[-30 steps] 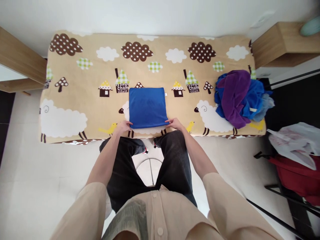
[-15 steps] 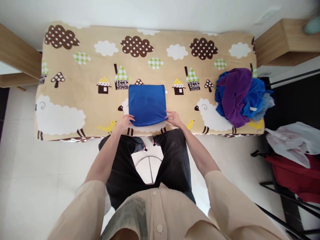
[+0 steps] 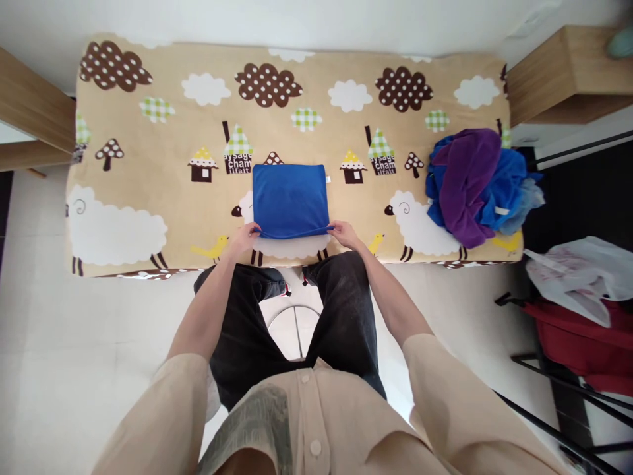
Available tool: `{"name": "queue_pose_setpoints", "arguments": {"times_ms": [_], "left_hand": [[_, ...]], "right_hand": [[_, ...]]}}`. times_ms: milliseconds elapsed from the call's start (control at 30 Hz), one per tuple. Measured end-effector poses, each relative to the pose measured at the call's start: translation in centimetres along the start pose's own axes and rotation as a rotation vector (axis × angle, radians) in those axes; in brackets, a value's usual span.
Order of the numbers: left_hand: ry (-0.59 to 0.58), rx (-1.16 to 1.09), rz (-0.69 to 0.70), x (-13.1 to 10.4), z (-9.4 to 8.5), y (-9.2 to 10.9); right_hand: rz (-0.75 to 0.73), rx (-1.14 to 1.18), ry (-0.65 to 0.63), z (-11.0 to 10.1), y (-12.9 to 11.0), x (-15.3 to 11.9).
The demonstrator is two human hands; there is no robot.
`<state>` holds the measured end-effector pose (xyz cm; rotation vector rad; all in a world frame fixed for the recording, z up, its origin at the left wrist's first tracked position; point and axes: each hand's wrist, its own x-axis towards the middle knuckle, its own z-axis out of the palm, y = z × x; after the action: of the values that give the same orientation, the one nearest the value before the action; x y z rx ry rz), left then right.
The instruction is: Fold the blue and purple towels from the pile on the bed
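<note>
A blue cloth (image 3: 291, 198), roughly rectangular, lies flat on the beige patterned bedcover (image 3: 163, 148), a small white tag on its right edge. Its near edge is lifted a little and sags between my hands. My left hand (image 3: 243, 237) pinches the near left corner. At the near right corner, my right hand (image 3: 343, 233) has its fingers closed on the same cloth. Further right on the cover is a crumpled pile of blue cloths (image 3: 502, 188) with a purple cloth (image 3: 467, 185) on top.
Wooden shelves stand at the left (image 3: 37, 99) and right (image 3: 568, 72) ends of the bed. A white plastic bag (image 3: 578, 270) rests on a red bag (image 3: 583, 343) at the right. My knees are against the bed's front edge.
Both hands have gripped the near corners of the blue cloth and moved slightly away from me. The near edge is now raised and drawn back, so the cloth looks shorter.
</note>
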<state>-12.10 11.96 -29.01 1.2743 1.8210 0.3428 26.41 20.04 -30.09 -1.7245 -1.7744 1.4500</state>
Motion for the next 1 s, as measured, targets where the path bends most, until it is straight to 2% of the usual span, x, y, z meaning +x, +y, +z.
{"name": "queue_pose_setpoints", "arguments": {"times_ms": [267, 533, 767, 1000], "left_hand": [[-0.003, -0.067, -0.201, 0.8, 0.5, -0.9], [-0.006, 0.007, -0.201, 1.1, 0.6, -1.2], [-0.063, 0.046, -0.228, 1.2, 0.8, -1.4], [-0.041, 0.099, -0.193, 1.3, 1.2, -1.6]], "right_hand": [[0.061, -0.048, -0.006, -0.1, 1.2, 0.2], [0.089, -0.124, 0.012, -0.2, 2.0, 0.4], [0.098, -0.195, 0.022, -0.3, 2.4, 0.6], [0.113, -0.243, 0.018, -0.4, 2.6, 0.7]]}}
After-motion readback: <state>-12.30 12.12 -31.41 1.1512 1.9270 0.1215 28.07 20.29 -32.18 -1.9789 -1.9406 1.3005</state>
